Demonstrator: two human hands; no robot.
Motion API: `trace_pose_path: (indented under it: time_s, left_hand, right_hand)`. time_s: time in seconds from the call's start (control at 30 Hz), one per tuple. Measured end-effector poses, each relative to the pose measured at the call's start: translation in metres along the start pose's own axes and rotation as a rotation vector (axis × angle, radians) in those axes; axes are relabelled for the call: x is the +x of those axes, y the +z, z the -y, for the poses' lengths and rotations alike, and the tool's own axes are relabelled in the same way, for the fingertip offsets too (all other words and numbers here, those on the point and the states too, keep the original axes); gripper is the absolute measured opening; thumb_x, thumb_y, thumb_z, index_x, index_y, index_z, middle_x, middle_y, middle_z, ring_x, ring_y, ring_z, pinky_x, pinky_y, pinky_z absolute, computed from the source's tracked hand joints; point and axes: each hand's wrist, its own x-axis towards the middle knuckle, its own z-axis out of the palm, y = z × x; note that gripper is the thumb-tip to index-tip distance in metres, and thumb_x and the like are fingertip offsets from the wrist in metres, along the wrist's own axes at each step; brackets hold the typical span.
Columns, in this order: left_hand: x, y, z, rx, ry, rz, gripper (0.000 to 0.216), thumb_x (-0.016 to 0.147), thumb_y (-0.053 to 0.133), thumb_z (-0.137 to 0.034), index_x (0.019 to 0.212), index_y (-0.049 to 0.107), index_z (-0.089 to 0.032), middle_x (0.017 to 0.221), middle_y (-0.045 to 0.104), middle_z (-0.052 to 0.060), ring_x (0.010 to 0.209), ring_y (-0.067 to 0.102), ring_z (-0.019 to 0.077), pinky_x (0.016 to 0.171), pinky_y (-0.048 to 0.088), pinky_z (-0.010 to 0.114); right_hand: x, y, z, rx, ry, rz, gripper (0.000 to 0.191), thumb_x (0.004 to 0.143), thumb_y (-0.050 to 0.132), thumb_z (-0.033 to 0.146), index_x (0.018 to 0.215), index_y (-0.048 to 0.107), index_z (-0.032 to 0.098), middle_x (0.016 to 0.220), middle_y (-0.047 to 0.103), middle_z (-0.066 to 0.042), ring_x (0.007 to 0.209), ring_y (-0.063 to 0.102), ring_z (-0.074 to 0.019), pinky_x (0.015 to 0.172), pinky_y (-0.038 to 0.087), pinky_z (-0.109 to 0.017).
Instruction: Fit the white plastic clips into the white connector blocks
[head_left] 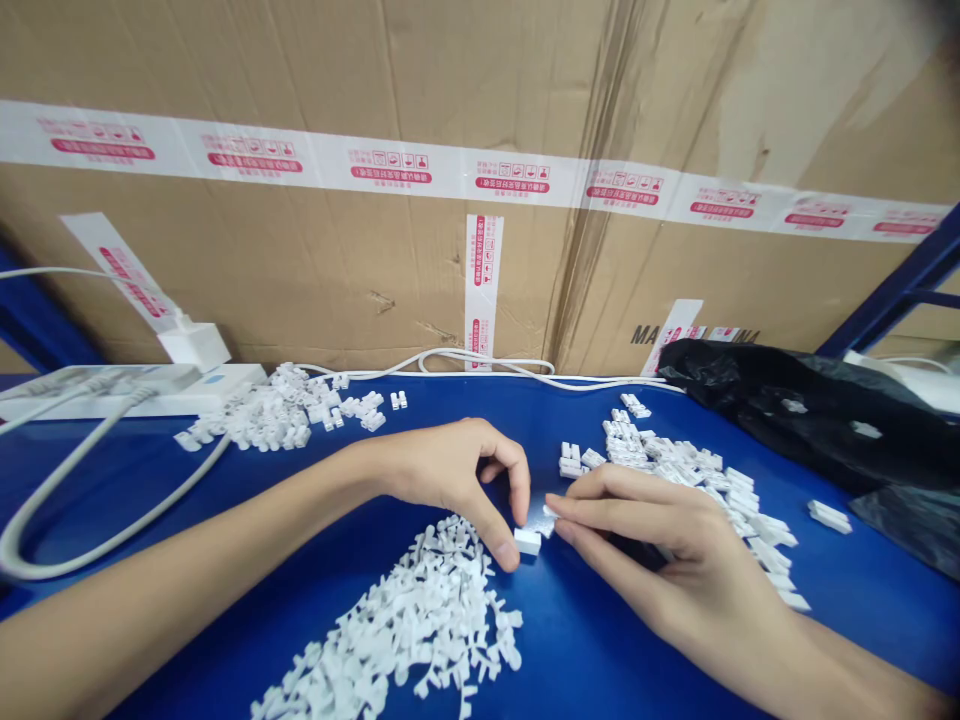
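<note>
My left hand (457,475) hovers over the blue table (585,640), thumb and forefinger pinched on a small white plastic block (527,541). My right hand (645,540) faces it from the right, fingers pressed together on a tiny white piece (550,512) whose tip almost meets the block. Just below my left hand lies a pile of small white clips (420,620). Behind my right hand spreads a heap of white blocks (697,480).
A third heap of white parts (277,412) lies at the back left beside a white power strip (112,390) with a plugged charger (193,343) and thick cable (90,480). A black plastic bag (817,410) sits at the right. A taped cardboard box (480,180) walls the back.
</note>
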Motion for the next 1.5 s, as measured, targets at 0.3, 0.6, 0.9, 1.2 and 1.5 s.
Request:
trace_pose_path:
  time_s: [0.3,0.6,0.9,1.2,1.5]
  left_hand:
    - [0.001,0.004,-0.002,0.0,0.076,-0.002,0.024,0.069,0.09,-0.044,0.082,0.082,-0.026,0.09,0.069,-0.001,0.086,0.056,0.0154,0.07,0.033,0.029]
    - [0.005,0.014,0.012,-0.148,0.096,-0.142,0.03,0.064,0.092,-0.044,0.07,0.076,-0.019,0.083,0.066,0.0,0.077,0.052,0.0132,0.07,0.034,0.028]
    - [0.004,0.01,0.009,-0.069,0.096,-0.175,0.039,0.063,0.092,-0.044,0.09,0.078,-0.021,0.087,0.065,-0.001,0.079,0.048,0.014,0.072,0.037,0.027]
    - [0.008,0.012,0.015,-0.029,0.16,-0.213,0.033,0.063,0.093,-0.045,0.078,0.078,-0.02,0.086,0.066,0.001,0.083,0.058,0.0159,0.076,0.038,0.029]
    - [0.005,0.016,0.016,0.03,0.076,-0.269,0.037,0.06,0.093,-0.051,0.075,0.075,-0.022,0.084,0.067,-0.003,0.082,0.053,0.016,0.11,0.023,0.042]
  right_hand:
    - [-0.002,0.001,0.006,-0.028,-0.081,-0.04,0.016,0.093,0.067,0.009,0.088,0.076,0.021,0.09,0.073,-0.001,0.076,0.067,-0.0091,0.071,0.054,-0.019]
    - [0.001,-0.003,0.006,-0.1,-0.136,-0.084,0.018,0.091,0.067,0.005,0.086,0.074,0.02,0.09,0.073,-0.002,0.077,0.068,-0.0103,0.07,0.055,-0.019]
    - [-0.001,-0.004,0.004,-0.095,-0.098,-0.036,0.017,0.095,0.064,0.01,0.095,0.076,0.022,0.095,0.074,-0.003,0.083,0.07,-0.0134,0.074,0.057,-0.023]
    - [0.007,0.001,-0.001,-0.102,-0.055,-0.005,0.019,0.096,0.062,0.011,0.096,0.076,0.023,0.095,0.075,-0.002,0.085,0.071,-0.013,0.078,0.057,-0.023]
    - [0.011,0.008,-0.005,-0.109,-0.111,0.011,0.023,0.097,0.059,0.009,0.105,0.076,0.023,0.098,0.074,-0.003,0.085,0.071,-0.0119,0.077,0.058,-0.021]
